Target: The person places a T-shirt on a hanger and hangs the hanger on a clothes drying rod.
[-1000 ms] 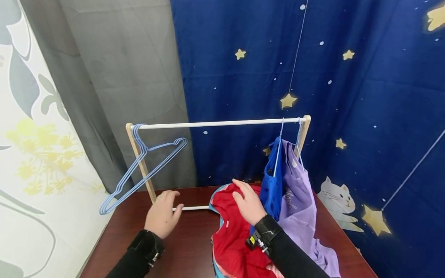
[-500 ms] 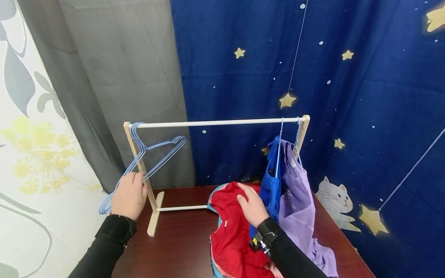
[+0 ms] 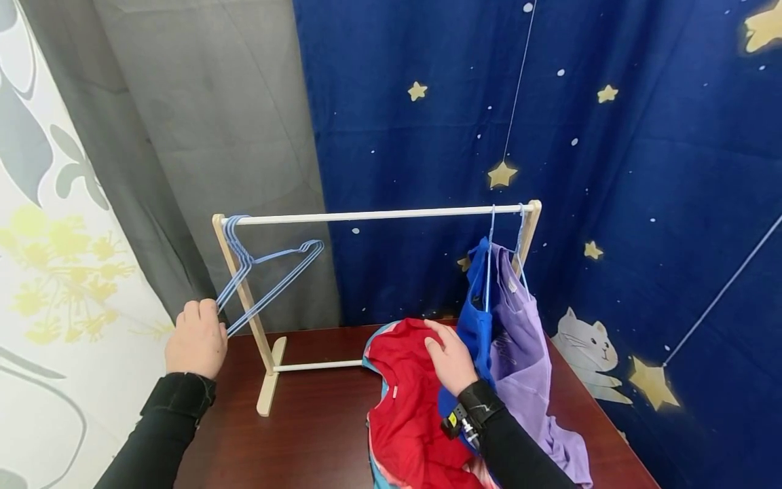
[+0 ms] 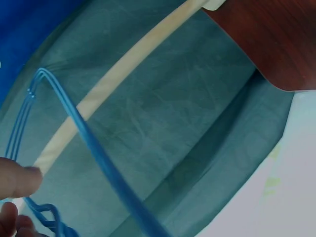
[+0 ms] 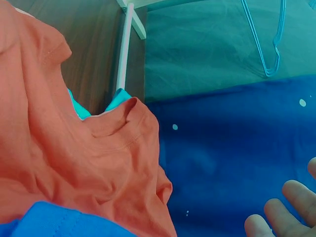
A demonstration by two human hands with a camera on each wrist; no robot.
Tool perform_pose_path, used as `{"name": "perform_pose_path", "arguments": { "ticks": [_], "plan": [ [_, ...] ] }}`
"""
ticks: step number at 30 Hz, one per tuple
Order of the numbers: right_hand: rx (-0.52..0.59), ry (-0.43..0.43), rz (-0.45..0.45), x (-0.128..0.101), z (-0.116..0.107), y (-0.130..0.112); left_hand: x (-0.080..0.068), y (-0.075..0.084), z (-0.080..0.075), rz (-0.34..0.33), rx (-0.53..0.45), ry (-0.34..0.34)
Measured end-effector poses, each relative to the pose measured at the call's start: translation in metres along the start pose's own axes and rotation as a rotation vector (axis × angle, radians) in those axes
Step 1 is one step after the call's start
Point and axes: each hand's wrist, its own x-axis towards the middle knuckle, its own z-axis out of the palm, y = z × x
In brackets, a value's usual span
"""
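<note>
Blue wire hangers (image 3: 269, 282), several bunched together, are hanging from the left end of the white rail (image 3: 366, 216) of a small wooden rack (image 3: 269, 380) standing on a dark wood table (image 3: 305, 435). The left hand (image 3: 197, 339) is closing round the low outer end of that bunch; the fingers are curling over the wires. The left wrist view is showing only a fingertip (image 4: 17, 180) against the blue wire (image 4: 98, 158), so I cannot tell how many hangers are in the grip.

The right hand (image 3: 451, 360) is lying on a red shirt (image 3: 406, 394) spread on the table, fingers straight and slightly apart, pressing rather than gripping. In the right wrist view the fingertips (image 5: 289, 212) are hovering open beyond the cloth.

Judgement: a hanger is being picked out while the red shirt is being held ready. The next move is calling for one wire to be separated from the bunch and its hook lifted clear of the rail without dragging the others along.

A blue garment (image 3: 479, 326) and a purple garment (image 3: 525, 367) are already hanging at the right end of the rail.

Hard to make out: the hooks are overlapping at the rail, so the hanger count is uncertain. A teal layer is showing under the red shirt; whether it is lining or a second garment is unclear. The shirt's lower part is being cut off by the frame edge.
</note>
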Motion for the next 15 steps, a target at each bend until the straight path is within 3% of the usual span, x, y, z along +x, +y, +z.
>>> {"name": "perform_pose_path", "arguments": {
  "ticks": [10,15],
  "plan": [
    [-0.005,0.01,-0.003,-0.001,-0.005,0.006,0.002,-0.008,-0.002,-0.015,0.005,-0.054],
    [-0.014,0.017,-0.007,-0.001,-0.005,0.008,0.003,-0.014,-0.004,0.013,0.035,-0.05]
  ]
}}
